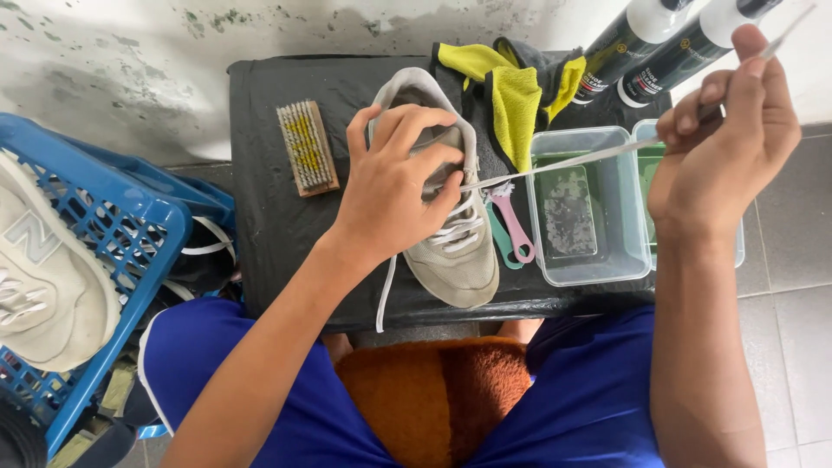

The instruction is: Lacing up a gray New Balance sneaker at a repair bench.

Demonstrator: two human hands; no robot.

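The left hand point(394, 178) grips the light, soft shoe point(451, 234) mid-table, fingers curled over its tongue. The right hand point(724, 143) pinches the limp, thin lace point(572, 160), drawn taut rightward; best held near its tip.

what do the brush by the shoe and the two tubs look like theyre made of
Brush: block looks like bare, matte wood, going by its brown edges; the pale and yellowish bristles could be plastic or fibre, hard to tell. Tubs: clear, glossy plastic, since the dark surface shows through the walls.
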